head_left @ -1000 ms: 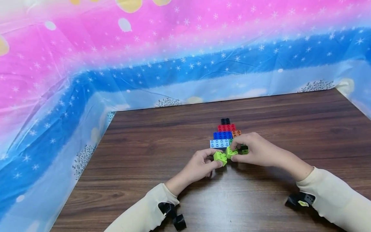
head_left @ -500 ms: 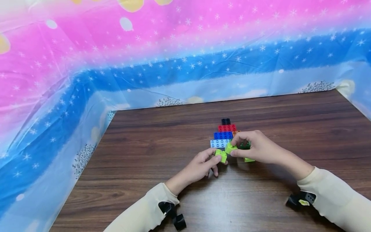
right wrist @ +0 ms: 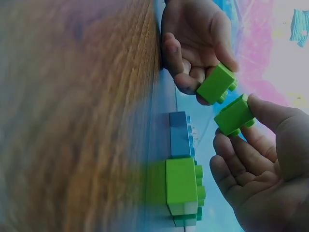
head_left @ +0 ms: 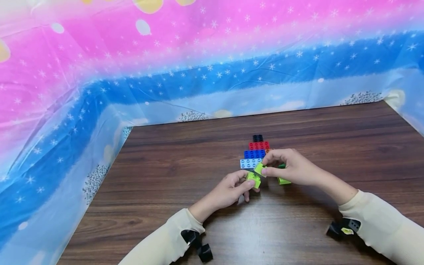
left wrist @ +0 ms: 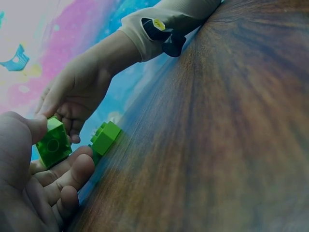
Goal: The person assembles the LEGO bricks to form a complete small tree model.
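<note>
In the head view my left hand pinches a lime-green brick between thumb and fingers. My right hand pinches another lime-green brick, tilted, just above and right of the first. The right wrist view shows a narrow gap between the left hand's brick and the right hand's brick, both off the table. Under the right hand, a further lime-green brick lies on the table beside a green one, partly covered.
Beyond the hands, rows of bricks lie on the wooden table: light blue, blue, red and black, with an orange one partly hidden. A patterned cloth hangs behind the table.
My right hand's brick has moved left and up and tilted, coming over the left hand's brick. My left hand has turned its brick slightly. More of the lime-green brick on the table shows.
</note>
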Action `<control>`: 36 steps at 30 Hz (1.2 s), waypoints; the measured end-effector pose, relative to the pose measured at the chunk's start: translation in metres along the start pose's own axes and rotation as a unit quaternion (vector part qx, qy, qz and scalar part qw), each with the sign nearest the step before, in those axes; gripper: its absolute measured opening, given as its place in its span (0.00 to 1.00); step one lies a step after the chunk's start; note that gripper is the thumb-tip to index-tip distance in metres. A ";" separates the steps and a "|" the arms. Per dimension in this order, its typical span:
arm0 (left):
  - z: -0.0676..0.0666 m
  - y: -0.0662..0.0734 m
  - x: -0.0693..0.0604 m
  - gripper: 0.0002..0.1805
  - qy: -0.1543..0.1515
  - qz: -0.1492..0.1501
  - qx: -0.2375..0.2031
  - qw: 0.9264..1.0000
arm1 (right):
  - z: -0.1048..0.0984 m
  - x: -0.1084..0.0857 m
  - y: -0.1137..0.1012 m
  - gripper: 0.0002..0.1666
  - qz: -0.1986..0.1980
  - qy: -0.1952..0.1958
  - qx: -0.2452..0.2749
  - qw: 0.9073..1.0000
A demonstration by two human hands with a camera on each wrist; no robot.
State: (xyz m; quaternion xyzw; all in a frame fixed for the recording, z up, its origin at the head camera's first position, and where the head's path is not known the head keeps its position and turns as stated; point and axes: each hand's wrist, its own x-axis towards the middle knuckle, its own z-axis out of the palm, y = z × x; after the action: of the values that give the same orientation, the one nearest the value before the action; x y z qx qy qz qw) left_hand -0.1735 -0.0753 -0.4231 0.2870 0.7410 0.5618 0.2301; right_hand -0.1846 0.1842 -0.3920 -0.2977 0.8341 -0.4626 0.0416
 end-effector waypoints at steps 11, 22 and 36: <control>0.002 0.000 0.001 0.14 0.000 -0.002 0.006 1.000 | 0.006 0.000 0.000 0.04 -0.004 -0.012 0.010 1.000; 0.001 0.000 0.001 0.14 -0.001 -0.015 0.013 1.000 | 0.009 0.000 -0.002 0.04 -0.010 -0.008 0.012 1.000; 0.001 0.000 0.001 0.14 -0.001 -0.010 0.021 1.000 | 0.013 -0.001 -0.008 0.04 -0.029 0.007 -0.013 0.999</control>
State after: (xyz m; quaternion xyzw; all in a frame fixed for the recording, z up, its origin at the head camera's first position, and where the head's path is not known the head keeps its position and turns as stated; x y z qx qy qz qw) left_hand -0.1738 -0.0742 -0.4233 0.2853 0.7552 0.5433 0.2305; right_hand -0.1753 0.1722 -0.3930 -0.3185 0.8313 -0.4552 0.0186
